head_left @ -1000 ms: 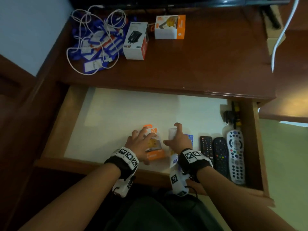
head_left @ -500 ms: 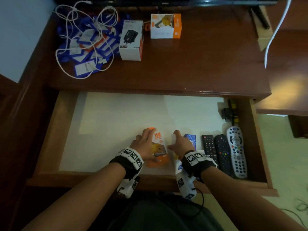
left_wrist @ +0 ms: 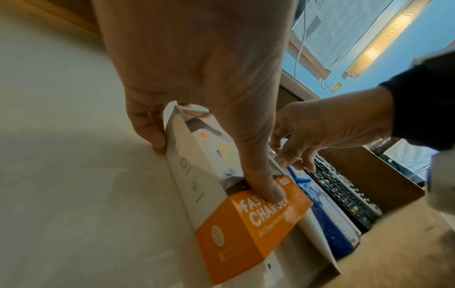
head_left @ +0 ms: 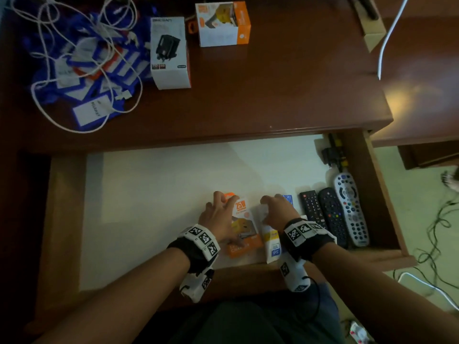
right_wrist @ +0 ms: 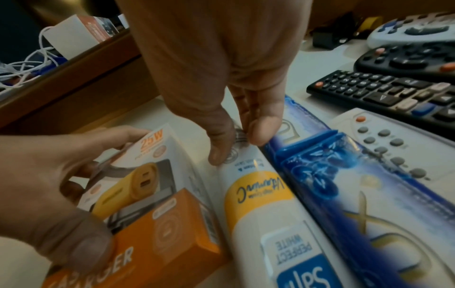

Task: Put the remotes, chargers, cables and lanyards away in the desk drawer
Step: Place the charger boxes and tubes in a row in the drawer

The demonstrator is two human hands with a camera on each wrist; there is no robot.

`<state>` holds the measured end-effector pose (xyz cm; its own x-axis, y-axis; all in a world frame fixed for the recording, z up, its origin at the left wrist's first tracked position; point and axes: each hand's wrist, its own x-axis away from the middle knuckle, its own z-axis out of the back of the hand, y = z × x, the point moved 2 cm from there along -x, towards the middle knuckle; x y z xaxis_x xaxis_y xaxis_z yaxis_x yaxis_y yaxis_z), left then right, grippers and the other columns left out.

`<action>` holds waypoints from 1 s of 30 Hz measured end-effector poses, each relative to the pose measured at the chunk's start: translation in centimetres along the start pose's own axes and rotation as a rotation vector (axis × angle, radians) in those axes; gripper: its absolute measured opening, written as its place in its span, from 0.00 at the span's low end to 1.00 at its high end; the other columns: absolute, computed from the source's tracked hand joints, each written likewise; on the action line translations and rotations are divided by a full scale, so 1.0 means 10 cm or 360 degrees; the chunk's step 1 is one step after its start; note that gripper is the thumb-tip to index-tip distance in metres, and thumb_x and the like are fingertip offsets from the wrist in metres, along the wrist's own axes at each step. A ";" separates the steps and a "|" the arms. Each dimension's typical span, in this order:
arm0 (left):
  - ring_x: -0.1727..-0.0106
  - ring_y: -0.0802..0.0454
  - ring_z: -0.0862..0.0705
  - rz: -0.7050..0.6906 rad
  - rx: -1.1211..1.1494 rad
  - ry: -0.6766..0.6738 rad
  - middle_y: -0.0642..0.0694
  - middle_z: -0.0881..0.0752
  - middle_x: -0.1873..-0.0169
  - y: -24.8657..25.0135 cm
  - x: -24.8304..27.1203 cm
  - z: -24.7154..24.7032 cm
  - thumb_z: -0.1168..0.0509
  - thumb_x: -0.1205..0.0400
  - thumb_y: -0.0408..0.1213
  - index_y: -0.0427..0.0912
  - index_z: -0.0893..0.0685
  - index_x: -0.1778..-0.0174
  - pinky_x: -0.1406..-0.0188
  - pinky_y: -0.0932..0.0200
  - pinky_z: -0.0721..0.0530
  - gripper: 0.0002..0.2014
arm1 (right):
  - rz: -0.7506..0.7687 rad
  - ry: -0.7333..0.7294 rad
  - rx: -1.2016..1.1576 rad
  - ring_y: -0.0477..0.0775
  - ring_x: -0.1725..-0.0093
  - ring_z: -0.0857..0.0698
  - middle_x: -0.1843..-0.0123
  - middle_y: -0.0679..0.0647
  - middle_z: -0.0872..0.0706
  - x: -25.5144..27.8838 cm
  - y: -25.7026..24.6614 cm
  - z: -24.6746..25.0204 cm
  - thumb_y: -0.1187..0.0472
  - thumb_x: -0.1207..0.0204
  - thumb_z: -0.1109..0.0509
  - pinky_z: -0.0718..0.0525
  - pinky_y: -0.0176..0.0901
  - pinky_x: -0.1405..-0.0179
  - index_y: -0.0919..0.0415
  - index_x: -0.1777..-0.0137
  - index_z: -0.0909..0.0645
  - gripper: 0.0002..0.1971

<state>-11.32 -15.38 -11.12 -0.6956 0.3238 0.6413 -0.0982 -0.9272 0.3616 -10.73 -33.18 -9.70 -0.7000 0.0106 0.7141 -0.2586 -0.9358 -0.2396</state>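
In the open drawer (head_left: 67, 219), my left hand (head_left: 223, 209) grips an orange and white charger box (head_left: 244, 234), thumb on its orange end (left_wrist: 270, 193) and fingers along its left side. Beside it, my right hand (head_left: 275, 209) pinches the far end of a white tube (right_wrist: 261, 204) between thumb and finger. A blue pack (right_wrist: 344, 185) lies to the right of the tube. Three remotes (head_left: 331, 214) lie side by side at the drawer's right. On the desk's far left sit blue lanyards (head_left: 82, 70) tangled with white cables (head_left: 83, 131).
Two more charger boxes stand on the desk, one white with a black plug picture (head_left: 170, 53) and one orange and white (head_left: 221, 23). A white remote (right_wrist: 393, 140) lies between the blue pack and the black remotes. A black plug (head_left: 331, 155) sits at the drawer's back right corner.
Both hands stay on the charger box and the tube, nudging them closer together near the drawer's front. The head view has tilted and shifted.
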 end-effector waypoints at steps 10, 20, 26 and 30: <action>0.37 0.38 0.29 -0.0024 0.0187 -0.0004 0.48 0.46 0.34 -0.01 -0.06 -0.02 0.19 0.43 0.61 0.63 0.45 0.21 0.34 0.45 0.22 0.57 | 0.0089 -0.0063 0.0111 0.60 0.39 0.19 0.36 0.58 0.20 -0.10 0.01 0.06 0.67 0.31 0.26 0.18 0.51 0.40 0.55 0.33 0.23 0.25; 0.33 0.40 0.31 0.0071 0.0204 -0.0043 0.51 0.48 0.33 0.16 -0.08 -0.06 0.16 0.43 0.54 0.64 0.42 0.22 0.32 0.44 0.23 0.56 | 0.0342 -0.0052 0.0516 0.62 0.40 0.18 0.38 0.60 0.20 -0.02 0.07 0.11 0.59 0.24 0.32 0.18 0.52 0.47 0.60 0.35 0.26 0.18; 0.30 0.38 0.31 0.0249 0.0077 -0.0147 0.49 0.49 0.28 0.29 0.09 -0.14 0.16 0.42 0.47 0.69 0.45 0.23 0.34 0.40 0.22 0.57 | 0.0445 -0.0014 0.0618 0.61 0.43 0.16 0.41 0.59 0.17 -0.05 0.07 0.16 0.50 0.25 0.28 0.18 0.52 0.48 0.62 0.38 0.24 0.21; 0.33 0.39 0.27 0.0344 0.0130 -0.0187 0.47 0.47 0.28 0.32 0.16 -0.21 0.16 0.40 0.42 0.68 0.49 0.21 0.38 0.42 0.18 0.58 | 0.0504 -0.0119 0.0528 0.60 0.40 0.17 0.38 0.58 0.18 -0.07 0.08 0.17 0.48 0.27 0.26 0.17 0.53 0.43 0.60 0.35 0.24 0.25</action>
<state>-14.24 -18.24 -10.36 -0.6061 0.1442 0.7822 0.1048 -0.9604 0.2582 -9.36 -34.55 -9.29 -0.6573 -0.3081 0.6878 0.1958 -0.9511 -0.2390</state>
